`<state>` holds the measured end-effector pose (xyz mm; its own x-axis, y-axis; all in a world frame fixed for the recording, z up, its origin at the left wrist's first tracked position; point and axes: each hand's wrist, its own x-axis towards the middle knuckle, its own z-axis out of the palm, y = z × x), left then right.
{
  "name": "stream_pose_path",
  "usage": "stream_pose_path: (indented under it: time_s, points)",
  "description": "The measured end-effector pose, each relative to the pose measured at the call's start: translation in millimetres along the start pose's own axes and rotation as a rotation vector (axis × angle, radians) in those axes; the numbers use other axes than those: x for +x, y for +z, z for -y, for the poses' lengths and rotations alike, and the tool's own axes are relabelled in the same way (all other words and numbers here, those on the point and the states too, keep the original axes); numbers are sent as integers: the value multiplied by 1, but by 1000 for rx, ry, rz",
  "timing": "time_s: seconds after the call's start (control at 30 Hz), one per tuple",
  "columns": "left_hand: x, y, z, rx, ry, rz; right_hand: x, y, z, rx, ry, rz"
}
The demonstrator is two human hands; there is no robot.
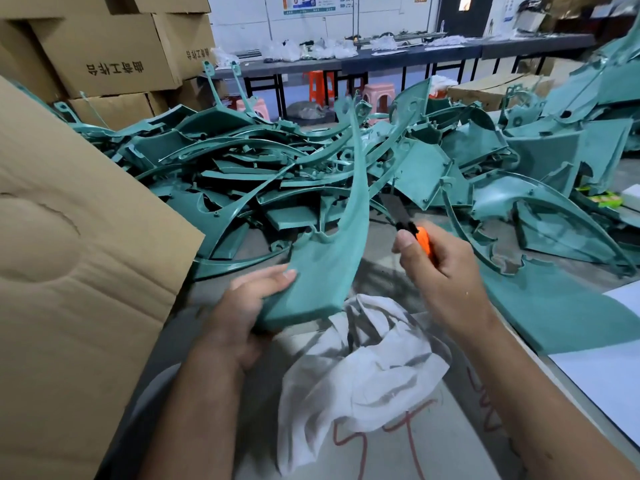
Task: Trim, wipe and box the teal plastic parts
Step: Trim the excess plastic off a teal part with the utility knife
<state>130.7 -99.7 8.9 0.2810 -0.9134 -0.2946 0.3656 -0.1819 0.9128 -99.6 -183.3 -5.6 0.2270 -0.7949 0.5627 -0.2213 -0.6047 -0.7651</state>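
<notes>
My left hand (242, 306) grips the long curved teal plastic part (332, 244) upright above the crumpled white cloth (360, 368), exposing its edge; my right hand (440, 268) clasps the orange-handled trimming knife (412, 230) for deburring.

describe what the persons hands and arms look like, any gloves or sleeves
Both hands are bare: no gloves on the left hand or the right hand. No rings, watch or wristband show. Both forearms are uncovered right to the bottom edge of the head view, so no sleeve is in sight. The fingernails are short.
</notes>
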Motion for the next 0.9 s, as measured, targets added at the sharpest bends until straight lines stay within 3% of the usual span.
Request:
stream_pose_path:
  time_s: [0.17, 0.37, 0.53, 0.73, 0.83, 0.9]
  points:
    - [5, 11, 10, -135, -148, 121, -2, 8, 12, 21, -78, 167]
    - [2, 22, 14, -110, -219, 200, -9, 17, 23, 154, -88, 231]
    - [1, 33, 21, 194, 89, 93, -10, 20, 26, 298, -12, 196]
    - [-1, 28, 22, 281, 387, 260, -10, 24, 28, 326, -1, 117]
    - [0, 21, 22, 365, 450, 448, -9, 23, 27, 381, 42, 61]
    - [1, 23, 28, 432, 479, 421, -9, 23, 24, 332, 58, 57]
